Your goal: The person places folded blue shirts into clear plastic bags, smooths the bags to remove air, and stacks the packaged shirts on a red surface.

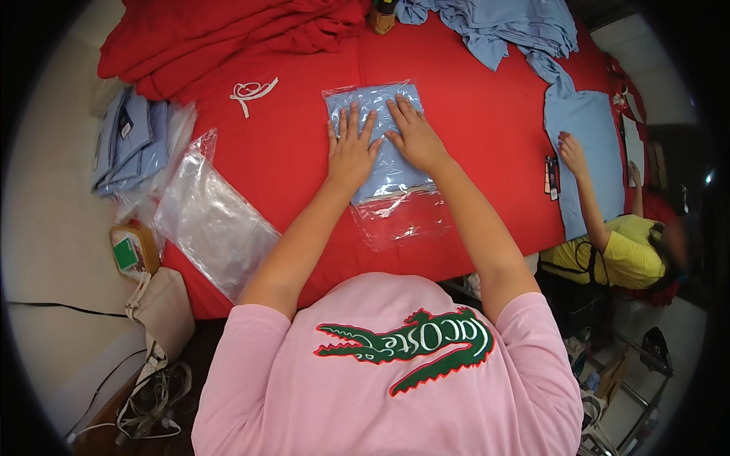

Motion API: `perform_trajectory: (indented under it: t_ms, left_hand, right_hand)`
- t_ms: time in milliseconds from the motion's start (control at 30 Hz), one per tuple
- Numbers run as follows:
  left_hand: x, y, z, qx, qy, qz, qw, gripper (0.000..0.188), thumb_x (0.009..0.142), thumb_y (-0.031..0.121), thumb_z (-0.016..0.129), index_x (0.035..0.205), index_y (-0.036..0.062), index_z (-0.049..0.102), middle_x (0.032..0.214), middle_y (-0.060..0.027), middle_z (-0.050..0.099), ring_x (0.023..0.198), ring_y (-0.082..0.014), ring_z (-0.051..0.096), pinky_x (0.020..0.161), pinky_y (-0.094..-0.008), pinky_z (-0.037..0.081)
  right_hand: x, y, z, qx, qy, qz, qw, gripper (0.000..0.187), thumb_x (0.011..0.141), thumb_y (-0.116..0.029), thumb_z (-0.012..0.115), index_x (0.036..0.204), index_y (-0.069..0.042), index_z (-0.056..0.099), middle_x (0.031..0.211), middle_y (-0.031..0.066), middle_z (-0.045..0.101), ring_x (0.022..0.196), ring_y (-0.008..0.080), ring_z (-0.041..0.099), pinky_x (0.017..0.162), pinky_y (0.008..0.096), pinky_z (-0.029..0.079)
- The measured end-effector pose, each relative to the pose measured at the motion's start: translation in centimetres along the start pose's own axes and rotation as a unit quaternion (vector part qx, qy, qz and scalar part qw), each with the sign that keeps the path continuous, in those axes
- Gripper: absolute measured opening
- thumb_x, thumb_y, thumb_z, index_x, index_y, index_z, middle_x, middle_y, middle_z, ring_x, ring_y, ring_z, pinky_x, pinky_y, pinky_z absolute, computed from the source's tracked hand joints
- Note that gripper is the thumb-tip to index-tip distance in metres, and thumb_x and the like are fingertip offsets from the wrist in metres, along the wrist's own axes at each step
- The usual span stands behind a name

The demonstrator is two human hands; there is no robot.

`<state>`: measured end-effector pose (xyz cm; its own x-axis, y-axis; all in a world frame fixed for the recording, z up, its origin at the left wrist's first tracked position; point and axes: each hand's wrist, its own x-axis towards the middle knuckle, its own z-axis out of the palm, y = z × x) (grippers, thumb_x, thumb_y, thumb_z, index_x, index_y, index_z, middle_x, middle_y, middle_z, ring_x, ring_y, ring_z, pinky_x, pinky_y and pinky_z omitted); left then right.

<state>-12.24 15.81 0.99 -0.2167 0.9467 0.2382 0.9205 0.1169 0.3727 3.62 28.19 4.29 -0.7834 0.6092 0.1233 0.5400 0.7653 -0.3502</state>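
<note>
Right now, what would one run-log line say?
left hand: open, on bagged light-blue garment | right hand: open, on same garment | beneath: red cloth

Folded blue garment [388, 169], flat, in clear bag [401, 222]

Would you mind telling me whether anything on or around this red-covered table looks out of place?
The bagged blue garment lies flat, but a white strip curls loosely by itself on the red cloth, and cables lie tangled at lower left; both look untidy.
</note>
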Motion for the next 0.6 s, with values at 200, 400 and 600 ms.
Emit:
perform_trajectory:
  t_ms: [200,400,600]
  left_hand:
    - [-11.4,4.0,-5.2,-0.105,-0.075,0.120,0.984,0.075,0.096,0.028,0.071,0.164,0.0150,0.042,0.176,-0.0214,0.022,0.163,-0.0371,0.024,0.130,-0.0629,0.017]
    - [-12.4,5.1,-4.1,-0.015,0.062,0.117,0.991,0.033,0.092,0.016,0.071,0.124,0.0087,0.068,0.162,-0.0138,0.049,0.153,-0.0337,0.042,0.127,-0.0623,0.027]
    - [-9.8,7.3,-8.4,-0.098,0.092,0.149,0.980,0.009,0.091,0.013,0.073,0.098,0.0080,0.070,0.136,-0.0078,0.068,0.139,-0.0288,0.058,0.121,-0.0574,0.037]
  right_hand:
    - [-13.4,-5.1,-2.9,0.226,0.137,0.083,0.961,0.038,0.101,-0.008,0.063,0.139,-0.001,0.061,0.140,0.0220,0.063,0.130,0.0405,0.060,0.108,0.0465,0.049]
    - [-21.5,-8.4,-0.6,0.140,0.002,-0.103,0.985,0.045,0.093,0.004,0.060,0.138,-0.001,0.064,0.139,0.0216,0.062,0.130,0.0394,0.060,0.112,0.0483,0.050]
    - [-13.1,-8.9,1.9,0.215,0.102,-0.043,0.970,0.049,0.095,0.001,0.060,0.144,0.001,0.059,0.144,0.0244,0.058,0.131,0.0417,0.059,0.112,0.0473,0.050]
